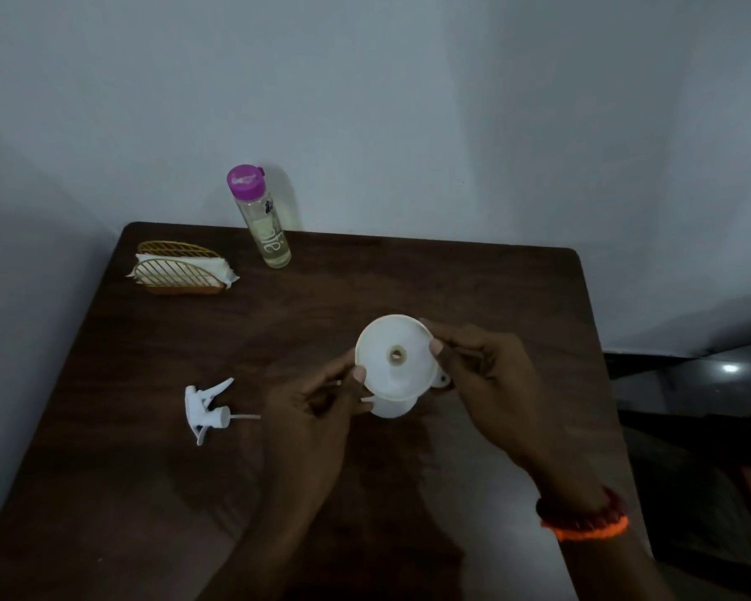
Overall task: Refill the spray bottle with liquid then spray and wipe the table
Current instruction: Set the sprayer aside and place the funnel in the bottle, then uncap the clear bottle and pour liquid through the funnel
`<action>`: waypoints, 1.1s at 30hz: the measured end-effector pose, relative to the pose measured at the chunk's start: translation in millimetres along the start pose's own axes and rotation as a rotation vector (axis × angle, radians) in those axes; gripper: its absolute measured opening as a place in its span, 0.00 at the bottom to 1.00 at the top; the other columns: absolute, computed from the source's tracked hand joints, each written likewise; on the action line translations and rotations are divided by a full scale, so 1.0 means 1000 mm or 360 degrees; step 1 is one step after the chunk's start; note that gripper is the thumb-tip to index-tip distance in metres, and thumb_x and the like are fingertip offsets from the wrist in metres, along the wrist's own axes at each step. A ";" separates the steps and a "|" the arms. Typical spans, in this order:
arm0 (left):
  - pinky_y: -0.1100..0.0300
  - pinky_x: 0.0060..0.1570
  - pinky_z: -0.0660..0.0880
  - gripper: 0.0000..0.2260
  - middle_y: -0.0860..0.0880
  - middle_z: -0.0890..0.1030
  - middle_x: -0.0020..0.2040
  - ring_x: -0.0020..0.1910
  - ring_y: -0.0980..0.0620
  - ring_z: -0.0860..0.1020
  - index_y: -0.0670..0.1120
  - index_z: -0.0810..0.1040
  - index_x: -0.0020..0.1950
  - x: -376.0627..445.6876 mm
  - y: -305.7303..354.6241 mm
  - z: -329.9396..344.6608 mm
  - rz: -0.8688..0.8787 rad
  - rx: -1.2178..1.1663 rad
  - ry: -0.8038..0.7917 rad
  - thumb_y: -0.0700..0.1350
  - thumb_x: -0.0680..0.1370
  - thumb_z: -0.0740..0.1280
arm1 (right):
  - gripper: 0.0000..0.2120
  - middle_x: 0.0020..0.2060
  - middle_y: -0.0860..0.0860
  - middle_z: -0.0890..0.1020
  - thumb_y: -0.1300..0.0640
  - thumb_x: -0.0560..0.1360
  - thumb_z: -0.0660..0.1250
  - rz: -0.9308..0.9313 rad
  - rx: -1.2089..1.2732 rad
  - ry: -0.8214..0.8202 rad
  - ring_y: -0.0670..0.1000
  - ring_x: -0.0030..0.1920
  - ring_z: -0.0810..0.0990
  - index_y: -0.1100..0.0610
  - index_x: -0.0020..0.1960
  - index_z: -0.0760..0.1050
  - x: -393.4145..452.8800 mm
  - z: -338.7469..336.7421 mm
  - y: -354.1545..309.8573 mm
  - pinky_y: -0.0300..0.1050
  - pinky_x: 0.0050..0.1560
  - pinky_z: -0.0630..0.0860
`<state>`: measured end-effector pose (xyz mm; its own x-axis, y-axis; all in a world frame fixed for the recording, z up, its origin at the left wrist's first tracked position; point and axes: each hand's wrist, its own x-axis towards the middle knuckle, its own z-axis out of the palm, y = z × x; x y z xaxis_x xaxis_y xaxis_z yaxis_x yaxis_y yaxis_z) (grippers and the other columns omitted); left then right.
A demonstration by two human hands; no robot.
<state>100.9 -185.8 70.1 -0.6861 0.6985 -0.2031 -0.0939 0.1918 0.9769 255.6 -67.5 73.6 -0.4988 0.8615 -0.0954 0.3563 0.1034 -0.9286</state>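
Dim room, dark wooden table [473, 288] pushed into a corner. The person stands at the near edge, both hands over the middle.

White funnel [394, 355] sits mouth-up, its spout apparently down in the neck of the white spray bottle [392, 407], of which only a sliver of body shows beneath the funnel's rim. Left hand [317, 409] pinches the funnel's left rim, thumb tip on the edge. Right hand [491, 375] pinches the right rim likewise, thumb on the lip, near the funnel's small hanging tab. Both grips narrow, fingertips only, closed on the funnel. Whether either hand also steadies the bottle below, I cannot tell.

Trigger head [207, 412] is off, lying on its side to the left, dip tube pointing right towards the left hand.

Refill bottle [264, 219], clear with pale liquid and a purple cap, stands upright at the far edge, ahead and to the left of the funnel, well apart from both hands. Cap looks shut. Long axis vertical. The left hand is the nearer one for the reach; judging by this, the right would stay to hold the funnel.

Napkin holder [178, 268] with white tissues at the far left corner, untouched.

Pouring not yet begun, as far as I can judge.
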 end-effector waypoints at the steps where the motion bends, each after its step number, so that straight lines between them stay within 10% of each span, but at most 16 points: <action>1: 0.64 0.35 0.82 0.10 0.49 0.89 0.46 0.38 0.52 0.88 0.46 0.86 0.56 -0.003 -0.003 -0.001 -0.0011 -0.0008 0.0003 0.39 0.76 0.74 | 0.13 0.53 0.45 0.86 0.59 0.80 0.67 0.0006 0.0005 0.0017 0.45 0.51 0.84 0.52 0.64 0.81 -0.004 0.002 0.003 0.47 0.47 0.85; 15: 0.60 0.39 0.84 0.07 0.56 0.88 0.46 0.42 0.53 0.88 0.50 0.86 0.52 0.001 -0.033 -0.002 -0.0090 0.0044 -0.0095 0.40 0.76 0.74 | 0.12 0.56 0.42 0.86 0.57 0.80 0.67 0.0163 -0.0022 0.0037 0.45 0.55 0.84 0.49 0.62 0.83 -0.008 0.015 0.032 0.55 0.51 0.84; 33: 0.54 0.41 0.85 0.09 0.49 0.88 0.46 0.43 0.52 0.87 0.45 0.84 0.56 0.009 -0.040 -0.001 -0.0213 0.0086 -0.0056 0.47 0.80 0.70 | 0.17 0.46 0.44 0.85 0.39 0.79 0.61 0.0189 -0.0291 0.0215 0.40 0.46 0.83 0.49 0.58 0.80 -0.003 0.010 0.013 0.35 0.45 0.79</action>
<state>97.4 -188.1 29.0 -0.6441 0.6880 -0.3344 -0.1433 0.3209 0.9362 253.5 -73.8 58.5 -0.3392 0.9302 -0.1401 0.5491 0.0748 -0.8324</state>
